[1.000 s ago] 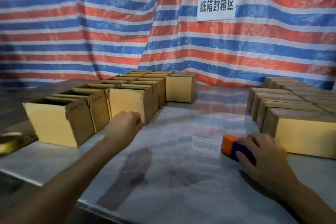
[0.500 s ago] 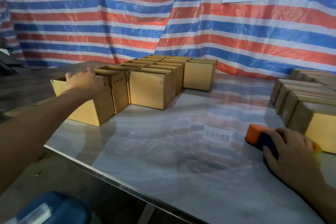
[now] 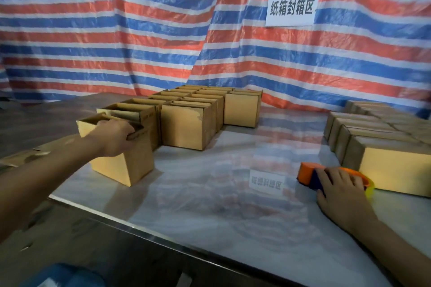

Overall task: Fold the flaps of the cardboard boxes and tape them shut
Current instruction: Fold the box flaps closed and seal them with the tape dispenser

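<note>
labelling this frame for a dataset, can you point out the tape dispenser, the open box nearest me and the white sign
tape dispenser (image 3: 307, 171): head view, on its orange front end.
nearest open box (image 3: 140, 157): head view, on its right side wall.
white sign (image 3: 292, 7): head view, on its printed middle.

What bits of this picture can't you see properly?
Head view only.
Inside the open box: hidden by its walls and the left hand gripping its rim.
Tape dispenser: mostly covered by the right hand.
Shut boxes on the right: cut off by the picture's edge.
Blue thing, bottom left: blurred, cut by the bottom edge.
</note>
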